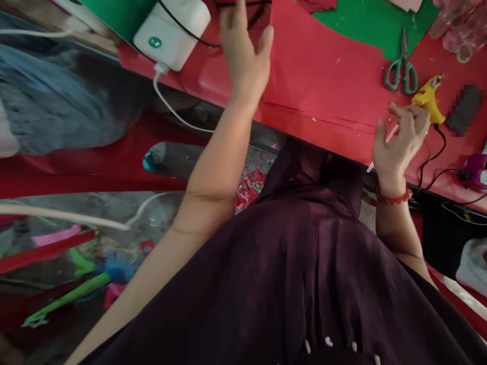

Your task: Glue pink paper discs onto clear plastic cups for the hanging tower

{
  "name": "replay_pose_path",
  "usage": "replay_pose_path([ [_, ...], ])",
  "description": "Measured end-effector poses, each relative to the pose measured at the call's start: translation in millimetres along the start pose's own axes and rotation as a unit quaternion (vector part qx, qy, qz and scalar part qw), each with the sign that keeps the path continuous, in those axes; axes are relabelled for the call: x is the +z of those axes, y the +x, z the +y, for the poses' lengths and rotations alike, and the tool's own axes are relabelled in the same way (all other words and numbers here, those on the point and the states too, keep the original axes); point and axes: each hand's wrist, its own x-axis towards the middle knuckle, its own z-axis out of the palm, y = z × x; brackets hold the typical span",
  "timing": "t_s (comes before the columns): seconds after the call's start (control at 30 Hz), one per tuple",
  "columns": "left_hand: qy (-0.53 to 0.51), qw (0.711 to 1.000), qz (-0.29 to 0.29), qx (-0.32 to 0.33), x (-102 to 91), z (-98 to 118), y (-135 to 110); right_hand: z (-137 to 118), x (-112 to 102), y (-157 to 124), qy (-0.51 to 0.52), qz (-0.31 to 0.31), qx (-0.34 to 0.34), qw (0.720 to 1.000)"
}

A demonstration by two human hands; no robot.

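My left hand (pixel 247 63) reaches over the red table edge, thumb and fingers apart, holding nothing. It is nearest to a black cable (pixel 196 38) and a white box-shaped device (pixel 173 33) with a round green mark. My right hand (pixel 403 137) hovers with loosely bent fingers, thumb apart, its fingertips overlapping the rear of a yellow glue gun (pixel 428 99). Whether they touch it I cannot tell. A thin clear glue stick (pixel 372 166) runs behind this hand, in line with the gun. Beyond the hand lie grey-green-handled scissors (pixel 402 71).
Red sheets (pixel 323 76) and green sheets (pixel 365 23) cover the table's middle. Clear tubes (pixel 462 28) are piled at the far right, near a pixelated dark object (pixel 464 109). A purple item (pixel 475 171) stands at the right edge. Paper scraps (pixel 251 187) litter the floor.
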Motion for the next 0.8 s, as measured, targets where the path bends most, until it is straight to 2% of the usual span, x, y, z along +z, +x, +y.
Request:
replay_pose_path([
  [0.03,0.004,0.998,0.058,0.003,-18.9,14,-14,-15,-7,-14,0.027,-0.011,-0.001,1.0],
  [0.07,-0.011,0.996,0.08,0.046,-39.3,30,-33,-28,-11,-30,0.07,-0.05,0.012,0.996],
  [0.1,-0.035,0.994,0.07,0.074,-59.3,45,-56,-37,-12,-47,0.107,-0.136,0.033,0.984],
  [0.13,-0.07,0.995,0.044,0.058,-77.1,60,-81,-42,-11,-66,0.128,-0.219,0.053,0.966],
  [0.17,-0.128,0.991,-0.022,0.034,-91.4,72,-107,-42,-7,-83,0.13,-0.277,0.071,0.949],
  [0.2,-0.205,0.973,-0.106,-0.003,-101.0,79,-133,-38,-1,-99,0.118,-0.309,0.099,0.938],
  [0.23,-0.266,0.936,-0.221,-0.064,-106.0,83,-157,-31,4,-113,0.102,-0.322,0.128,0.933],
  [0.3,-0.292,0.829,-0.448,-0.163,-104.5,80,-193,-11,13,-133,0.08,-0.333,0.187,0.921],
  [0.33,-0.257,0.798,-0.512,-0.188,-100.5,76,-205,0,15,-140,0.086,-0.342,0.208,0.912],
  [0.37,-0.186,0.816,-0.508,-0.203,-96.5,72,-212,11,15,-144,0.1,-0.351,0.223,0.904],
  [0.4,-0.098,0.867,-0.438,-0.215,-93.5,68,-217,20,14,-147,0.109,-0.346,0.232,0.903],
  [0.43,-0.058,0.892,-0.391,-0.218,-92.4,66,-219,28,12,-150,0.108,-0.327,0.232,0.91],
  [0.5,0.023,0.945,-0.275,-0.176,-95.3,66,-219,36,9,-152,0.082,-0.285,0.22,0.929],
  [0.53,0.035,0.958,-0.249,-0.135,-98.4,67,-219,37,10,-152,0.073,-0.274,0.221,0.933],
  [0.57,0.033,0.966,-0.239,-0.095,-101.4,69,-219,34,13,-151,0.076,-0.279,0.228,0.93],
  [0.63,0.0,0.968,-0.245,-0.048,-104.9,72,-217,21,28,-145,0.14,-0.334,0.254,0.897],
  [0.67,-0.02,0.968,-0.245,-0.047,-104.7,73,-215,12,39,-139,0.202,-0.388,0.244,0.865],
  [0.73,-0.05,0.971,-0.223,-0.07,-101.6,73,-209,-6,64,-126,0.3,-0.494,0.168,0.798],
  [0.77,-0.066,0.972,-0.208,-0.081,-99.5,73,-204,-13,75,-120,0.301,-0.521,0.12,0.79],
  [0.8,-0.078,0.974,-0.193,-0.091,-97.9,73,-198,-16,82,-114,0.262,-0.506,0.094,0.817],
])
